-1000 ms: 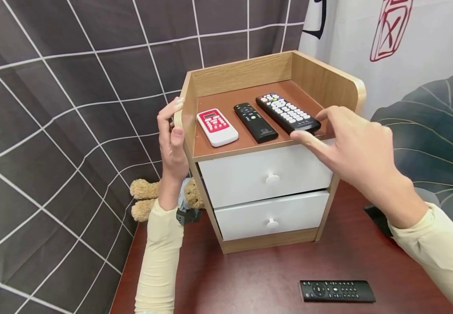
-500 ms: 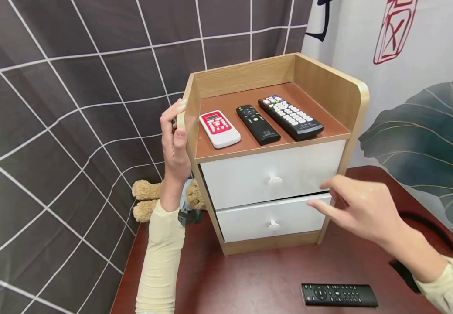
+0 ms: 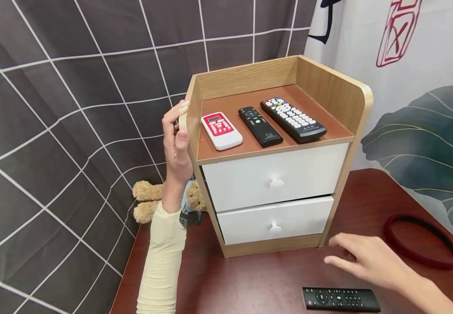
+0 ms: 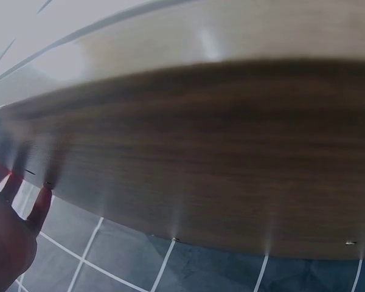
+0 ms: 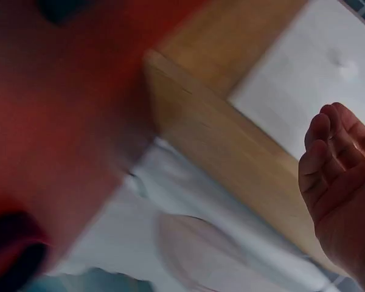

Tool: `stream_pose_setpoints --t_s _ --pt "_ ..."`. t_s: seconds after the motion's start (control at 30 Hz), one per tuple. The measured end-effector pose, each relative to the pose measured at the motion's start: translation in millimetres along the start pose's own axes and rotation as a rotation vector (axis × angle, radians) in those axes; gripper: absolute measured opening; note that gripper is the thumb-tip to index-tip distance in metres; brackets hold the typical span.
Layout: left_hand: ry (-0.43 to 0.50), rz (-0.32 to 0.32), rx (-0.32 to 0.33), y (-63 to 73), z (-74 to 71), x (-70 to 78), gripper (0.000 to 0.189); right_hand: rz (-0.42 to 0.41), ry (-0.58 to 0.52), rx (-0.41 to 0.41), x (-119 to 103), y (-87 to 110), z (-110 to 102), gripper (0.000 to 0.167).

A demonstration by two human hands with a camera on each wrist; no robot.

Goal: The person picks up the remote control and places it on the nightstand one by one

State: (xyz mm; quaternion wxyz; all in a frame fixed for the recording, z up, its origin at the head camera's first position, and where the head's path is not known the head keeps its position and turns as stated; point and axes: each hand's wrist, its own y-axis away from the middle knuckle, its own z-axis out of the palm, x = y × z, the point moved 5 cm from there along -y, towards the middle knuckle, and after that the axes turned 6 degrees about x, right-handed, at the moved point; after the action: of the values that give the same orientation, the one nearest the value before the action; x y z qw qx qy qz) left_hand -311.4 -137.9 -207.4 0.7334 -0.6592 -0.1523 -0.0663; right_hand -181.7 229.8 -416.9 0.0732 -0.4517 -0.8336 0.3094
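My left hand [image 3: 177, 152] rests against the outer left side of a small wooden cabinet [image 3: 328, 96], its fingertips near the top edge. Fingers touching that side panel [image 4: 201, 158] show at the left of the left wrist view. Over the table, right of the cabinet's base, my right hand [image 3: 371, 261] holds nothing. A black remote control [image 3: 341, 299] lies on the table just in front of it. Three remotes lie side by side on the cabinet top: a white and red one [image 3: 221, 131], a slim black one [image 3: 260, 126] and a larger black one with white buttons [image 3: 293, 120].
The cabinet has two white drawers [image 3: 246, 185] with round knobs, the lower slightly ajar at its top. A dark red headband [image 3: 418, 257] lies on the table at right. Behind the left arm is a plush toy [image 3: 145, 203]. A dark checked curtain [image 3: 73, 131] hangs at left.
My right hand has left the larger black remote on the cabinet top and moved down to the table near the other black remote. My left hand stays against the cabinet.
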Motion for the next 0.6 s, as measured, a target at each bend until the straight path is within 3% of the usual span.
stream_pose_setpoints --t_s 0.1,0.2,0.4,0.5,0.6 --pt "0.001 0.006 -0.002 0.0 2.1 -0.6 0.077 0.074 -0.004 -0.075 10.2 25.5 13.7 0.029" --pt "0.005 0.012 -0.001 -0.1 3.5 -1.1 0.076 0.193 0.007 -0.212 23.3 50.9 24.3 0.031" --pt "0.011 0.009 0.010 1.4 3.2 0.6 0.078 0.435 0.018 -0.581 56.8 103.7 45.9 0.067" --pt "0.014 0.008 0.010 2.2 2.1 0.8 0.080 0.431 -0.012 -0.657 64.3 125.0 54.0 0.065" --pt "0.012 0.009 0.024 1.5 0.5 1.1 0.081 0.323 -0.047 -0.603 64.6 136.0 57.2 0.057"
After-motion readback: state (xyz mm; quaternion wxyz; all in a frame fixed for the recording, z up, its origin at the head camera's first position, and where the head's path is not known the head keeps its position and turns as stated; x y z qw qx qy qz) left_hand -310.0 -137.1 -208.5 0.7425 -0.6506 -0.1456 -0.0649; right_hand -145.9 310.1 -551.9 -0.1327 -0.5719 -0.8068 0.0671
